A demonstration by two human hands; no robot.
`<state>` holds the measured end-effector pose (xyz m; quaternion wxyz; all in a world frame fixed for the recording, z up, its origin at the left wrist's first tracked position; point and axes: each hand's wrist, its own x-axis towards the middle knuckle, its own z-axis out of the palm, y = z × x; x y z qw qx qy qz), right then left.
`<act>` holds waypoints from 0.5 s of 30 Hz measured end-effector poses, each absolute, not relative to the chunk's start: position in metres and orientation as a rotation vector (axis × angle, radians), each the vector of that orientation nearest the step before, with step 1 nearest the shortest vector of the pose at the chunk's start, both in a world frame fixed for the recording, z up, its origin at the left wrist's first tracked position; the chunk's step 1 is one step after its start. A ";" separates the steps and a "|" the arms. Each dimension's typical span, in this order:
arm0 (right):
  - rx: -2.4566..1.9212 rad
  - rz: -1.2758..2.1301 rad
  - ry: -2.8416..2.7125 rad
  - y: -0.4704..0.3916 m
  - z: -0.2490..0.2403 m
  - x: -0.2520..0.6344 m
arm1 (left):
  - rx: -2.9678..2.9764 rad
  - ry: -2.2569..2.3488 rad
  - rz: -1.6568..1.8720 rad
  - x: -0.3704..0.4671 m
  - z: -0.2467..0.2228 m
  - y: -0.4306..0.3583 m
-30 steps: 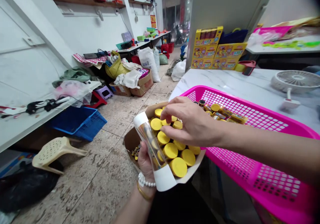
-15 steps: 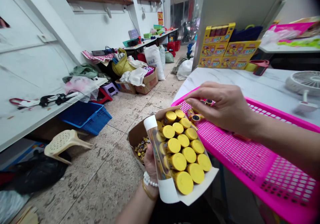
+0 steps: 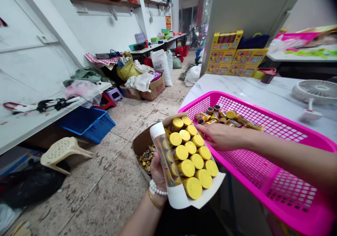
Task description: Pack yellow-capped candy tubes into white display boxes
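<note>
My left hand (image 3: 158, 171) grips an opened carton (image 3: 172, 194) with a clear window from its left side. The carton tilts towards me and holds rows of small tubes with yellow caps (image 3: 190, 147) facing up. To its right, my right hand (image 3: 222, 136) reaches over the near rim of a pink plastic basket (image 3: 284, 190). Its fingers are pressed together beside the carton's upper right edge; what they hold, if anything, is hidden. Just beyond the fingertips lies a pile of similar yellow tubes (image 3: 214, 115), some with dark ends showing.
A cardboard box (image 3: 140, 141) with many small tubes stands behind the carton. Stacked yellow printed boxes (image 3: 226, 55) and a small white fan (image 3: 316, 90) are on the marble-patterned table (image 3: 201, 85). A cream stool (image 3: 63, 150) and blue crate (image 3: 98, 127) stand left.
My right hand has moved down and slightly left, from above the basket's pile to beside the carton, uncovering more tubes. My left hand still holds the carton, and the view has shifted slightly.
</note>
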<state>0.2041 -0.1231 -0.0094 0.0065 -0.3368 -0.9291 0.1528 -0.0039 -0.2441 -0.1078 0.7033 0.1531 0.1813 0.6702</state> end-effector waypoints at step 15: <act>-1.170 0.625 -2.656 -0.113 -0.007 0.215 | 0.376 0.253 1.217 0.001 -0.086 -0.253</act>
